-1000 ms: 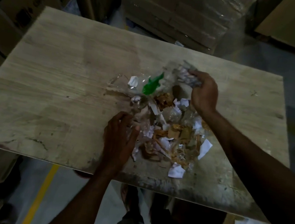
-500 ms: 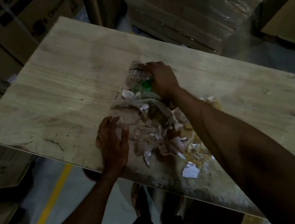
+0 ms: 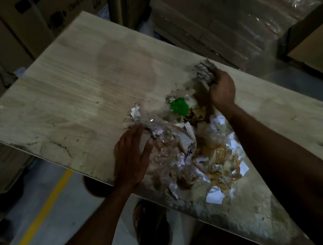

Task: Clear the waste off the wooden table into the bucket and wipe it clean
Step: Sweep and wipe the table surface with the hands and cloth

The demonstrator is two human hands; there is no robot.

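Note:
A heap of waste lies near the front edge of the wooden table: crumpled clear plastic, white paper scraps, brown peelings and a green plastic piece. My left hand rests flat against the heap's left side, fingers straight. My right hand is at the heap's far end and grips a crumpled grey cloth or wrapper. A dark reddish rounded rim, possibly the bucket, peeks out under the table's front edge.
Cardboard boxes stand to the left, and plastic-wrapped stacked cartons behind the table. A yellow floor line runs below the front edge. My foot shows under the table.
My right hand with the crumpled grey piece moved right and away from the heap's left far side. My left hand stays pressed against the heap's left side. The view shifted.

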